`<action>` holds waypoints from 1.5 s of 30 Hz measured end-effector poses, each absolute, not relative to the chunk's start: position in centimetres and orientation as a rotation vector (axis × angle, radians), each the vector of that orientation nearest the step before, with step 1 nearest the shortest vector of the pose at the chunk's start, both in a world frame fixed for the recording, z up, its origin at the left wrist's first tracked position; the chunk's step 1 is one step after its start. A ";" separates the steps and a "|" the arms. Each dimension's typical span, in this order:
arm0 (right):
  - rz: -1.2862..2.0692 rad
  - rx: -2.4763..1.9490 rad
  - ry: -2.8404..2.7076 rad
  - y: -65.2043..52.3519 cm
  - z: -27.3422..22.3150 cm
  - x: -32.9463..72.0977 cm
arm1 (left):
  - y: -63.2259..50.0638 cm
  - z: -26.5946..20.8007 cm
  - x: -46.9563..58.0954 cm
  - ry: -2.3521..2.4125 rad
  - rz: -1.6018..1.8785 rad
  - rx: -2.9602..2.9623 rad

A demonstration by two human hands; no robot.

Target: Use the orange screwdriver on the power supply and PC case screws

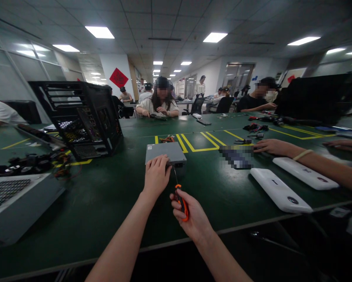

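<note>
A grey metal computer power supply (170, 150) lies on the green tabletop straight ahead, a bundle of wires (167, 139) at its far side. My left hand (156, 175) steadies it, fingers over the near top edge and thumb by the front face. In my right hand (195, 217) is a screwdriver (182, 203) with an orange and black handle, gripped from below. Its thin shaft points up and away to the front face of the power supply, close to my left thumb. Whether the tip sits in a screw is too small to tell.
An open black computer case (83, 117) stands at the left, with a larger grey metal box (26, 207) nearer me. Rightward lie a blurred dark item (237, 156), two white devices (282, 190) and another person's hand (273, 147). A person (161, 102) sits opposite.
</note>
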State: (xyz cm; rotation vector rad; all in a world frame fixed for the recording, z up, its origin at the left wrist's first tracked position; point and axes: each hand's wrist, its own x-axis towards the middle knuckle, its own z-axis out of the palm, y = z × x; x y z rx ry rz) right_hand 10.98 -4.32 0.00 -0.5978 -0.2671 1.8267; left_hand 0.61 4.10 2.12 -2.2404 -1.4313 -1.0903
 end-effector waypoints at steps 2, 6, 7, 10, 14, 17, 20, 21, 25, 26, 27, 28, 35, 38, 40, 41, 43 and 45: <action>1.810 -0.598 -0.268 -4.4 -0.1 11.1 | 4.0 2.1 0.6 -1.440 -1.087 -2.231; 1.896 -0.577 -0.259 -4.4 0.2 11.5 | 3.9 2.2 0.6 -1.451 -1.082 -2.214; 1.920 -0.580 -0.269 -4.4 0.3 11.6 | 3.8 2.2 0.6 -1.453 -1.083 -2.212; 1.959 -0.572 -0.299 -4.3 0.6 11.8 | 3.8 2.3 0.5 -1.461 -1.090 -2.205; 1.918 -0.551 -0.282 -4.2 0.4 11.8 | 3.7 2.4 0.5 -1.458 -1.094 -2.204; 1.850 -0.581 -0.263 -4.3 0.2 11.7 | 3.7 2.3 0.5 -1.456 -1.098 -2.198; 1.864 -0.576 -0.269 -4.3 0.0 11.6 | 3.8 2.1 0.5 -1.450 -1.116 -2.185; 1.885 -0.573 -0.277 -4.3 -0.1 11.6 | 3.8 2.0 0.5 -1.447 -1.124 -2.181; 1.931 -0.545 -0.277 -4.4 0.0 11.4 | 3.9 1.9 0.5 -1.439 -1.147 -2.178; 1.916 -0.547 -0.272 -4.4 0.1 11.4 | 4.0 1.9 0.6 -1.440 -1.151 -2.177; 1.892 -0.556 -0.270 -4.4 0.1 11.3 | 3.9 1.9 0.6 -1.442 -1.154 -2.175; 1.864 -0.570 -0.273 -4.4 0.2 11.3 | 3.9 2.0 0.6 -1.444 -1.156 -2.173; 1.921 -0.585 -0.252 -4.5 0.4 11.5 | 4.0 1.9 0.5 -1.424 -1.169 -2.186; 1.941 -0.559 -0.267 -4.5 0.2 11.5 | 4.1 1.8 0.5 -1.423 -1.168 -2.185; 1.889 -0.567 -0.267 -4.5 0.0 11.3 | 4.1 1.8 0.5 -1.425 -1.170 -2.182; 1.852 -0.582 -0.270 -4.5 -0.1 11.3 | 4.1 1.8 0.5 -1.426 -1.172 -2.182; 1.784 -0.602 -0.276 -4.6 -0.2 11.2 | 4.1 1.7 0.4 -1.419 -1.173 -2.189; 1.774 -0.600 -0.260 -4.6 -0.2 11.3 | 4.1 1.7 0.3 -1.400 -1.172 -2.208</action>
